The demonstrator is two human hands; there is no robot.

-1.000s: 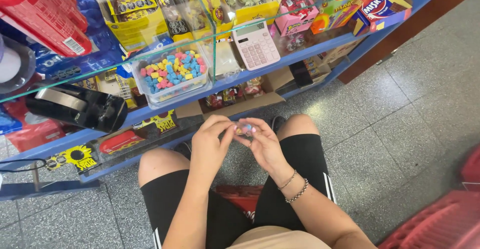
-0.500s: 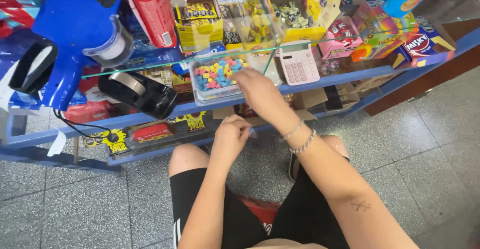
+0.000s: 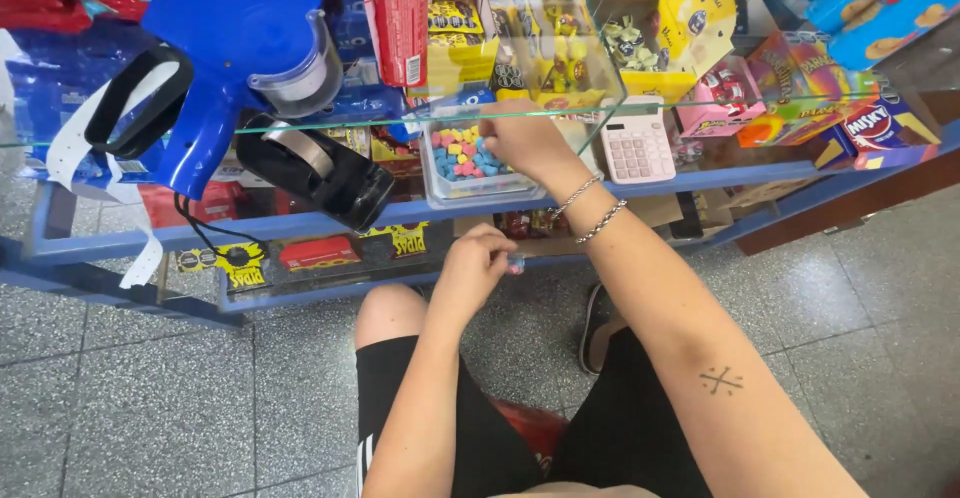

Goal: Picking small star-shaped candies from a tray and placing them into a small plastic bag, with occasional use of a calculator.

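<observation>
Reaching under the glass shelf (image 3: 300,123), the right hand (image 3: 522,141) dips curled fingers into the clear tub of coloured candies (image 3: 470,163); its grip is hidden. The left hand (image 3: 472,270) pinches one small piece near the knee.

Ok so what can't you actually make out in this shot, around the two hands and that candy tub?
Head view only:
- Right hand: fingertips hidden inside the clear candy tub; whether they grip a candy cannot be told.
- Left hand: a small item at its fingertips, too small and blurred to identify.
- Blue label gun: top cut off by the upper edge.
- Lower shelf: goods dimmed by glass reflections.
</observation>
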